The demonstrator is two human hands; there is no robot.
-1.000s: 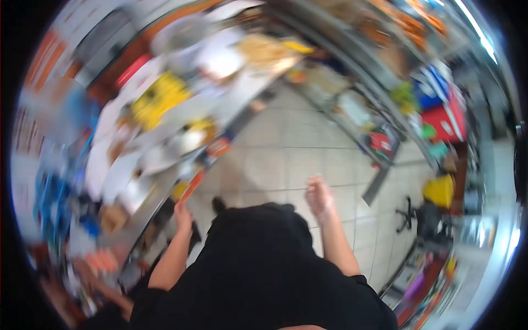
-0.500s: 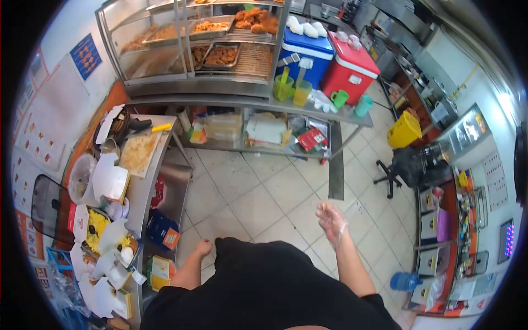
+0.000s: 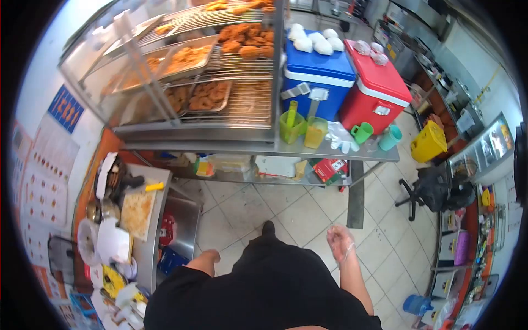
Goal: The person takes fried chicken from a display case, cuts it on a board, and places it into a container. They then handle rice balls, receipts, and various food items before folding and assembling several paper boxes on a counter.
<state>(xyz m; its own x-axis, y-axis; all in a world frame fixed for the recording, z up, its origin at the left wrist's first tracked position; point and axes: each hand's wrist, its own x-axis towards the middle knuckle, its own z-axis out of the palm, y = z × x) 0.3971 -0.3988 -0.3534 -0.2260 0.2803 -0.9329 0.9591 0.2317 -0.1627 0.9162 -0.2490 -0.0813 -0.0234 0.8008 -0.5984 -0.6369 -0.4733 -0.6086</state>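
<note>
My right hand (image 3: 341, 243), in a clear plastic glove, hangs over the tiled floor with its fingers loosely curled and apart from the palm. Nothing shows in it. My left hand (image 3: 211, 256) is low at my side, near the steel side table (image 3: 157, 220); its fingers are smeared and mostly hidden. In front stands a glass food warmer (image 3: 198, 135) with fried chicken (image 3: 247, 39) and trays of fried pieces (image 3: 210, 96). To its right on the counter are a blue cooler (image 3: 316, 80) and a red cooler (image 3: 374, 88), both topped with wrapped white bundles.
Green jugs (image 3: 292, 126), a green mug (image 3: 362, 132) and clear plastic gloves (image 3: 342, 137) line the counter edge. Food boxes (image 3: 114, 242) and a crumb-covered board (image 3: 137, 212) lie on the left table. A black office chair (image 3: 434, 192) and yellow bin (image 3: 429, 142) stand right.
I have moved forward, so the food warmer and coolers appear larger and closer. A dark shoe now shows ahead of my body. The right hand stays gloved and raised at my side.
</note>
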